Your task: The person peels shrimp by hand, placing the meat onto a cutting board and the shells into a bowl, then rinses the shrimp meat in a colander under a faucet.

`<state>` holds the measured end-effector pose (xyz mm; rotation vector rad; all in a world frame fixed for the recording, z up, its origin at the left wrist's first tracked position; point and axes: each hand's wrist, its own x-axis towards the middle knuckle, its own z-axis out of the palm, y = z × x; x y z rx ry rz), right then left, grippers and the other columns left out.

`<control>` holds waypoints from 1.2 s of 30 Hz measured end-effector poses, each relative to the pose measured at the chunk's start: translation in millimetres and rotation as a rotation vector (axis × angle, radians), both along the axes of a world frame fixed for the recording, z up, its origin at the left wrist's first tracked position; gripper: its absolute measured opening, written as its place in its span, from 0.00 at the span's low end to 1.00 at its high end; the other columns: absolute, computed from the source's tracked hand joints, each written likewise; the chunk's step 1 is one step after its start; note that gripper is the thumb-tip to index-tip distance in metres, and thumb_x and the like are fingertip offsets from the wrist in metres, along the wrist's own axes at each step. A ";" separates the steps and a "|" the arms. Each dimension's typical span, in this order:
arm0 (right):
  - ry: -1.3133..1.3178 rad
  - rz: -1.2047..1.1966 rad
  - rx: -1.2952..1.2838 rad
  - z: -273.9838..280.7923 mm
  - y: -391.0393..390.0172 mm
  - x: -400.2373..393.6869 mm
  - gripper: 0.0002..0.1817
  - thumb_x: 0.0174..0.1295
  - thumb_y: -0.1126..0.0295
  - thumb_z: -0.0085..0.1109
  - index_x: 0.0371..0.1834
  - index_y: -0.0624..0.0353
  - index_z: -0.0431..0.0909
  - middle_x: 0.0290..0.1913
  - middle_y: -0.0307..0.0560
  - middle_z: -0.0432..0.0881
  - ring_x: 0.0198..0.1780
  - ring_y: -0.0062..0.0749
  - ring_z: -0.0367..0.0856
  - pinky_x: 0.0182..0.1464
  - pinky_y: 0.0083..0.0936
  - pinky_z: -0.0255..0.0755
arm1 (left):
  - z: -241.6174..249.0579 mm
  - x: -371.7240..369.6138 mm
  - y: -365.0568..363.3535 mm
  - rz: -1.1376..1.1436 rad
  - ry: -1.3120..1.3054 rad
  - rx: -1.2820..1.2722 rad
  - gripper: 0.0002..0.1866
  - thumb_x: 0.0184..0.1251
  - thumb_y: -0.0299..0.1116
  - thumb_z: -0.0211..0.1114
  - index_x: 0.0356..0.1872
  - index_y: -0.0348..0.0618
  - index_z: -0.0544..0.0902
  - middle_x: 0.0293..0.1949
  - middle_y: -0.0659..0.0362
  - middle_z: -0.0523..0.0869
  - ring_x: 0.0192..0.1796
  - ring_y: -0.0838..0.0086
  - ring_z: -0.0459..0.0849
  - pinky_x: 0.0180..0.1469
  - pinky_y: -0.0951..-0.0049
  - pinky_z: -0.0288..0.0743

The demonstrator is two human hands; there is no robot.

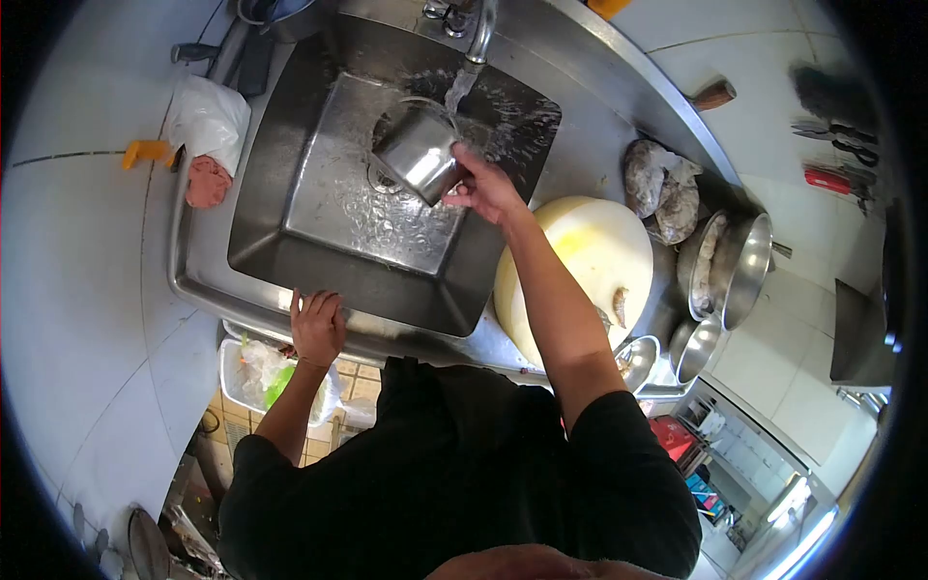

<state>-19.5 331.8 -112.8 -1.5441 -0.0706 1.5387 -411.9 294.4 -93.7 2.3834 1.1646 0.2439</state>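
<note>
My right hand [486, 186] grips a shiny cylindrical metal pot [421, 153] by its near end. The pot is tilted over the sink basin [319, 208], its far end close to the stream of water [458, 89] falling from the tap [482, 39]. Water splashes and ripples on the basin floor around it. My left hand [317, 327] lies on the front rim of the sink with its fingers stretched out, holding nothing. The inside of the pot is mostly hidden.
Right of the basin lies a thick round whitish board [580, 251] with a small brown piece on it. Metal bowls [742, 271] and a filled plastic bag [662, 188] stand beyond. A white bag [210, 126] sits left. Below is a waste bin [232, 372].
</note>
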 end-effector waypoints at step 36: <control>-1.506 0.770 0.200 79.5 -94.1 22.0 0.25 0.40 0.50 0.80 0.28 0.58 0.80 0.30 0.51 0.79 0.37 0.49 0.83 0.39 0.42 0.78 | -160.1 106.1 70.9 0.147 -0.025 -0.623 0.24 0.60 0.40 0.71 0.56 0.39 0.83 0.54 0.48 0.86 0.55 0.56 0.84 0.58 0.62 0.76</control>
